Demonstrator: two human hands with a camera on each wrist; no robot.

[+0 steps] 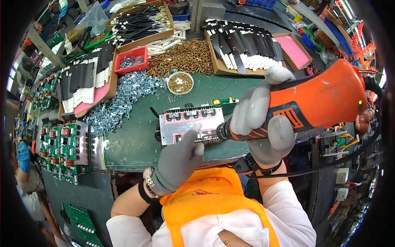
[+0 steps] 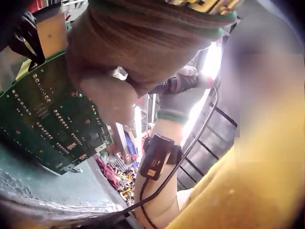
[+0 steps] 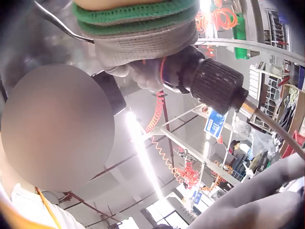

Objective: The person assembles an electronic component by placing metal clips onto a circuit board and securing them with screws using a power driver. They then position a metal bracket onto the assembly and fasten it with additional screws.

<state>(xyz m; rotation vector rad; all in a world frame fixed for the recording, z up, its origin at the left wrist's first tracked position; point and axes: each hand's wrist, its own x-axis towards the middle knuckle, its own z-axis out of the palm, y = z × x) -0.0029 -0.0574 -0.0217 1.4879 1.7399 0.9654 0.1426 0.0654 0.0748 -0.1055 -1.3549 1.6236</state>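
The right gloved hand (image 1: 263, 115) grips an orange electric screwdriver (image 1: 317, 99), its bit pointing left over a metal plate (image 1: 170, 127) on a green circuit board (image 1: 175, 110). In the right wrist view, the black chuck (image 3: 217, 85) and bit (image 3: 276, 128) extend from the right hand (image 3: 143, 62). The left gloved hand (image 1: 179, 158) rests at the plate's near edge, fingers extended beside the bit tip; whether they touch a screw is hidden. In the left wrist view, the left hand (image 2: 128, 52) is beside the board's soldered underside (image 2: 52, 114).
Behind the board are a round dish (image 1: 180, 83) of small screws, piles of brass-coloured parts (image 1: 181, 57) and silver clips (image 1: 123, 99), and a red bin (image 1: 131, 60). Cardboard trays (image 1: 214, 61) hold black-and-white strips. Assembled boards (image 1: 61, 148) stand at left; a cable (image 1: 325, 166) hangs at right.
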